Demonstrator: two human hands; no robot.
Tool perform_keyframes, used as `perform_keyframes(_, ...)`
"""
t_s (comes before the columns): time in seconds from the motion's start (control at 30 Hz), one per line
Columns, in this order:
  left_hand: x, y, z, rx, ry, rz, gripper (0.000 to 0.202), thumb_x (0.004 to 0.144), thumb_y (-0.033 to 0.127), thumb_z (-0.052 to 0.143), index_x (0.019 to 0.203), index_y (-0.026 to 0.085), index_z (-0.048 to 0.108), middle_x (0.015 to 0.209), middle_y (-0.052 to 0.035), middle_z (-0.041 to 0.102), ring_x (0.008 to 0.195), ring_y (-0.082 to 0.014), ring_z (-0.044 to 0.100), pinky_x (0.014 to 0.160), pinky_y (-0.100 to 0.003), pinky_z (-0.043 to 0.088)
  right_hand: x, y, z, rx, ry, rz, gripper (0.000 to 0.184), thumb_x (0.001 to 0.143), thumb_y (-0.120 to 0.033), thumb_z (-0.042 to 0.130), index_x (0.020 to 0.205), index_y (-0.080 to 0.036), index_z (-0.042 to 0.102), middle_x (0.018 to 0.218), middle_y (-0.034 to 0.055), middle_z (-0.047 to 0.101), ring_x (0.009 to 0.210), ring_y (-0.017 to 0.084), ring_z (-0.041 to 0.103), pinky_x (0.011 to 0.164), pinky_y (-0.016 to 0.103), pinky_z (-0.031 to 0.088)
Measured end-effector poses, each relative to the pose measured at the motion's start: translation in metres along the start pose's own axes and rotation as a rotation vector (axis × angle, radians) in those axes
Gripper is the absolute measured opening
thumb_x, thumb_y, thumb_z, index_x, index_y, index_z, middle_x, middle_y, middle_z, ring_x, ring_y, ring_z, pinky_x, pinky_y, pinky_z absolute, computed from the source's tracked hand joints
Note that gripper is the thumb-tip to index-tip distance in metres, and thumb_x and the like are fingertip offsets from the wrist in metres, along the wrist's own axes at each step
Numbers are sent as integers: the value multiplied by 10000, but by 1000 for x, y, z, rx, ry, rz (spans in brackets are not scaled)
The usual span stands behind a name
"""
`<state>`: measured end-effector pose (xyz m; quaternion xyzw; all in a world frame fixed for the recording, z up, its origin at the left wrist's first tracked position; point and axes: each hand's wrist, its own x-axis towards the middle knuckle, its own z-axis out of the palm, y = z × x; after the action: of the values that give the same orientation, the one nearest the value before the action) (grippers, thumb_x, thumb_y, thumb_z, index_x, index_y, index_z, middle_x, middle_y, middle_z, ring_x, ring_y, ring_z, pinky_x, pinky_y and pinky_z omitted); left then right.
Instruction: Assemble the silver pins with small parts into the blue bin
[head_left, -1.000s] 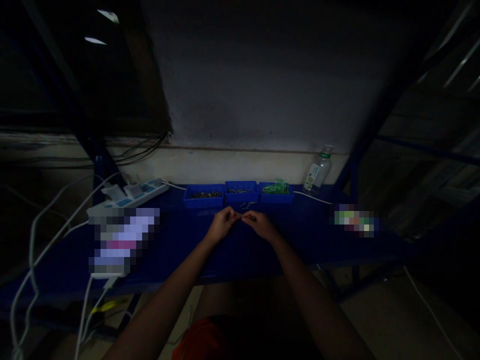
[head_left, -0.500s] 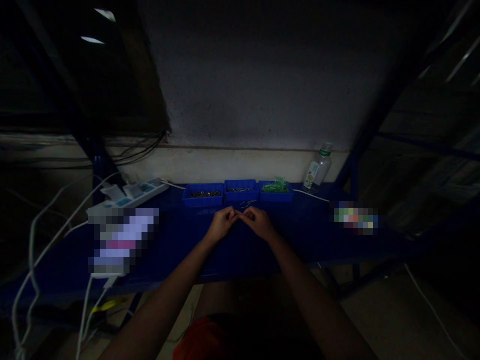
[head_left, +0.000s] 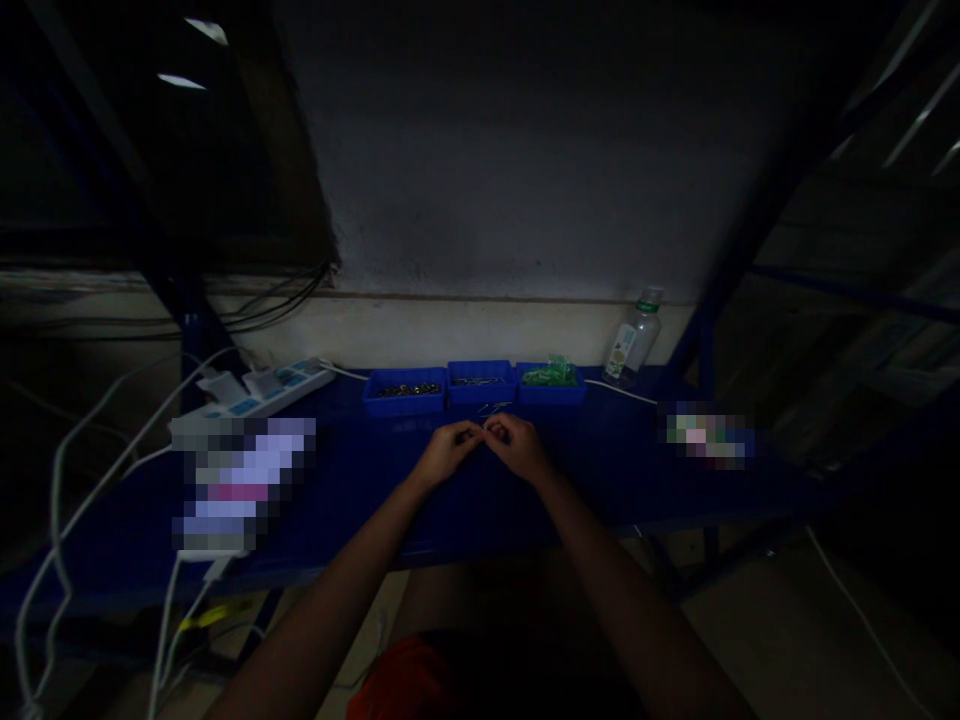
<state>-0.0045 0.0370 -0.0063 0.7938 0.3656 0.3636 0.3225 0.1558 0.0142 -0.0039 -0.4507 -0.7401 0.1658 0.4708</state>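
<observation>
My left hand (head_left: pixel 448 452) and my right hand (head_left: pixel 516 446) meet fingertip to fingertip above the blue table (head_left: pixel 480 520). Both are closed in a pinch, and whatever lies between the fingers is too small and dark to name. Just beyond the fingertips, several thin metal pins (head_left: pixel 493 408) lie loose on the table. Behind them stand three blue bins in a row: the left bin (head_left: pixel 405 405) holds small brassy metal pieces, the middle bin (head_left: pixel 481 392) thin metal pins, and the right bin (head_left: pixel 551 396) green plastic pieces (head_left: pixel 553 372).
A clear bottle (head_left: pixel 634 340) with a green cap ring leans near the wall at the right. At the left are a white power strip (head_left: pixel 259 395) with cables and a blurred-out flat object (head_left: pixel 247 485). Another blurred-out item (head_left: pixel 709 437) lies at the right end.
My left fingers have straightened somewhat and still meet the right fingertips. The right hand stays nearly in place, and the view has shifted slightly.
</observation>
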Motion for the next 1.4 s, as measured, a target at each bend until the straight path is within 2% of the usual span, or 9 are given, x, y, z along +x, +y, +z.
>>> perform_keyframes(0.1,0,-1,0,-33,-6,9,274,781,341,493,931,145,612,864,-39,650,775,-156,576,705,-238,424,0,-2,0,5,-25,-1,170,756,-315,510,835,-186,589,741,12,590,672,112,525,657,218,405)
perform_keyframes(0.47,0,0,-1,2,-16,4,277,781,365,487,854,136,624,825,-30,648,767,-158,570,700,-237,420,0,3,1,1,-7,-14,148,737,-284,533,806,-172,600,670,-5,567,607,93,497,597,196,384)
perform_keyframes(0.7,0,8,-6,68,126,19,279,778,391,498,834,146,619,784,-32,623,747,-147,553,692,-241,414,2,6,-3,-1,59,-11,111,736,-235,504,746,-163,587,671,-5,568,598,90,493,597,195,376)
perform_keyframes(0.8,-1,9,-7,104,159,49,271,784,383,495,835,148,619,784,-34,608,741,-141,543,691,-243,412,2,11,-1,-41,-5,-23,83,724,-223,522,729,-173,588,666,-13,556,617,92,489,602,195,367)
perform_keyframes(0.93,-3,11,-4,122,85,98,260,797,371,484,821,151,622,797,-37,598,746,-134,540,703,-245,412,-1,16,4,-129,-144,-60,81,703,-190,546,625,-174,562,633,-23,518,604,84,464,598,192,345)
perform_keyframes(1.03,-3,13,-3,138,56,113,257,804,363,476,819,154,623,799,-37,594,741,-131,538,706,-245,411,-2,17,6,-159,-166,-68,118,704,-188,552,588,-168,548,613,-28,493,587,78,449,582,194,329)
perform_keyframes(1.13,-2,11,-6,160,112,88,255,808,359,468,833,153,616,807,-40,595,743,-133,535,700,-246,411,0,18,5,-117,-147,-41,108,733,-228,540,652,-176,590,634,-21,519,599,83,464,583,196,339)
perform_keyframes(1.23,-1,7,-8,169,145,54,253,803,358,471,855,153,610,816,-41,599,756,-139,534,704,-249,411,2,18,1,-69,-57,-4,99,739,-235,534,744,-181,616,675,-8,553,624,92,486,606,204,360)
perform_keyframes(1.4,-1,-1,-5,167,4,47,215,795,313,475,833,157,618,809,-34,598,736,-132,535,695,-243,410,3,12,0,27,24,-4,124,733,-247,533,784,-172,618,714,5,577,645,99,509,608,208,381)
